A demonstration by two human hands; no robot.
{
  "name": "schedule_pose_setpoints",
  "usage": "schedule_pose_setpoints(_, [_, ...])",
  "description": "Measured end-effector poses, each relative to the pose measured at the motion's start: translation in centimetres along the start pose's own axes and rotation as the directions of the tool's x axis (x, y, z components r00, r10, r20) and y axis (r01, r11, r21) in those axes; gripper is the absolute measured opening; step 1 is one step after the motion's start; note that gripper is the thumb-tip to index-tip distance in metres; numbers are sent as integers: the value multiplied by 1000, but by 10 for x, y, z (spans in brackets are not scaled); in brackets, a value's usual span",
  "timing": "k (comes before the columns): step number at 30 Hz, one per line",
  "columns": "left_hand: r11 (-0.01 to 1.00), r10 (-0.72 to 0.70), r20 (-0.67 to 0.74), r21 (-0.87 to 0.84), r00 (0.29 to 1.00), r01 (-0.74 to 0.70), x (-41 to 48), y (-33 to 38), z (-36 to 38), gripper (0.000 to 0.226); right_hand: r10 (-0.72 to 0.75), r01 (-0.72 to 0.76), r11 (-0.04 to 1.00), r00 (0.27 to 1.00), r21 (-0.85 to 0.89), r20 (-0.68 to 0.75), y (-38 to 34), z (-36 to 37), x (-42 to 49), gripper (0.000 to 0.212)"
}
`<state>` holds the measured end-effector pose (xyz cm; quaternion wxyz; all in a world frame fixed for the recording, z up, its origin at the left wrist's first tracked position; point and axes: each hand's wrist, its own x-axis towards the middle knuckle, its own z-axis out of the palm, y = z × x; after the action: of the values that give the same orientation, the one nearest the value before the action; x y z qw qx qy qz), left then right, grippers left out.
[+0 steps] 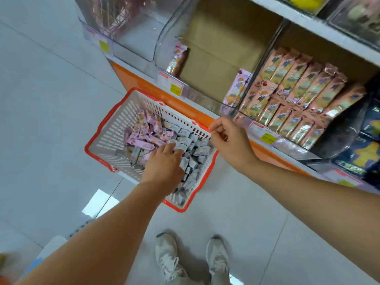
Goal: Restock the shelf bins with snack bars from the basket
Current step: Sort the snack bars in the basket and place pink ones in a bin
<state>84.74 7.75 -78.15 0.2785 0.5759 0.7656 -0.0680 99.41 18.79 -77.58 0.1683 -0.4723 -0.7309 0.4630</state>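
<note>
Floor: pale glossy tiles (41, 99) are laid, divided by thin joints.
Light: a bright white glare patch (98, 200) is reflected on the tiles.
Shelving: an orange base panel (127, 77) is set low; a white shelf board (308, 19) is fixed above.
Labels: price labels (175, 87) are stuck along the edge.

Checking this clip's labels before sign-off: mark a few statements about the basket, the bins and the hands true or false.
1. The basket stands on the floor below the shelf bins. True.
2. The left hand reaches among the grey-wrapped bars in the basket. True.
3. Every bar in the basket has the same wrapper. False: pink-wrapped bars lie beside the grey ones.
4. The middle bin is packed full. False: its cardboard lining is mostly bare, with only a bar at each side.
5. The right hand rests in the middle bin. False: it hangs over the basket's rim.
</note>
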Motion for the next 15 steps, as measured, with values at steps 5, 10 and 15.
schedule_pose_setpoints(5, [992,-124,52,-10,991,125,-17,-63,37,56,257,-208,964,891,-164,376,15,74,7,16])
schedule_pose_setpoints(10, [980,-179,46,-74,983,182,-23,-116,84,53,461,-313,883,717,-349,522,42,144,21,34])
schedule_pose_setpoints(15, [957,-273,32,-95,961,275,-12,-161,130,56,462,-288,877,724,-384,513,63,208,46,49])
